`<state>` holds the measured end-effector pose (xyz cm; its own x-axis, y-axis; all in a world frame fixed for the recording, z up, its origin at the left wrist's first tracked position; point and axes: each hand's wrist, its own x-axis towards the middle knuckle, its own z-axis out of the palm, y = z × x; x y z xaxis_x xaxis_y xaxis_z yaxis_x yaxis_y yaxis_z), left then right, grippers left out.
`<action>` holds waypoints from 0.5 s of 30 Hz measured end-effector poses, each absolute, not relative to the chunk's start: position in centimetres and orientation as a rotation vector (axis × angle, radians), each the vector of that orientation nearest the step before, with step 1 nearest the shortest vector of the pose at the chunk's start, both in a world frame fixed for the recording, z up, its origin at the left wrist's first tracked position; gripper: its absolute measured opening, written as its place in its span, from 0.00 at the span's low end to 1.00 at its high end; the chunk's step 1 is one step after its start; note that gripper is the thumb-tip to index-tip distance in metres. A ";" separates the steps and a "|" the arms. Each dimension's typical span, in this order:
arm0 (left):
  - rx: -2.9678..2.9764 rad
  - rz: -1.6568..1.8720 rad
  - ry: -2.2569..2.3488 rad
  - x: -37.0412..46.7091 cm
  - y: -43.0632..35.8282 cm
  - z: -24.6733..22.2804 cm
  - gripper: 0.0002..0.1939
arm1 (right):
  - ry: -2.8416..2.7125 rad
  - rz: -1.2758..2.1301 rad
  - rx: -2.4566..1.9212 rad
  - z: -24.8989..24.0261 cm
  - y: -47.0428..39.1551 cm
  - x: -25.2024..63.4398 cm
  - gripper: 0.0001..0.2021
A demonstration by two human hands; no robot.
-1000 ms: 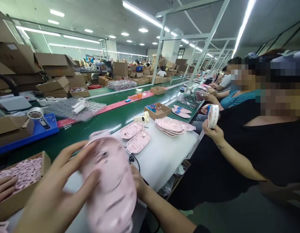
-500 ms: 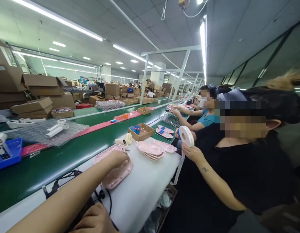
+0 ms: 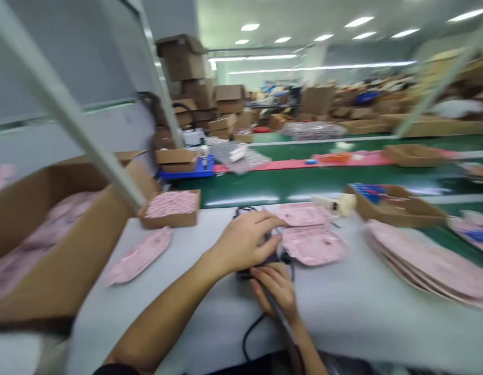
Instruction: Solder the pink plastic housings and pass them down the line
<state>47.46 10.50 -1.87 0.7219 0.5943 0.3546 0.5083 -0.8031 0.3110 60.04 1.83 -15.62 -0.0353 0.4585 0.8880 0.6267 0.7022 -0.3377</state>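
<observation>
The picture is motion-blurred. My left hand reaches across the white table, its fingers curled over a dark corded tool. My right hand lies just below it and grips the same tool, whose black cable runs back toward me. Two pink plastic shells lie flat right beside the left fingertips. Another pink shell lies alone to the left.
A large open cardboard box with pink parts stands at the left behind a slanted white frame bar. A small box of pink pieces, a box with blue parts, a stack of pink shells, a green conveyor.
The view swung left, away from the seated co-workers, and down to the table. My left hand left the pink shell and came back onto the dark tool by my right hand.
</observation>
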 end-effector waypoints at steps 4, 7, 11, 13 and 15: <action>2.368 0.812 1.834 31.9 7.4 -7.1 0.15 | -1.694 -0.075 -0.818 -17.9 1.5 60.9 0.16; 2.127 0.668 2.216 23.2 6.2 -9.1 0.18 | -1.687 -0.127 -0.817 -18.7 0.8 61.2 0.18; 1.972 0.382 2.260 18.8 4.6 -9.4 0.19 | -1.652 -0.170 -0.830 -19.0 0.5 61.1 0.18; 1.971 0.293 2.163 19.2 2.8 -9.3 0.18 | -1.607 -0.197 -0.842 -19.1 0.6 60.9 0.15; 1.979 0.241 2.063 20.5 0.9 -9.6 0.17 | -1.547 -0.242 -0.846 -19.3 0.5 60.7 0.12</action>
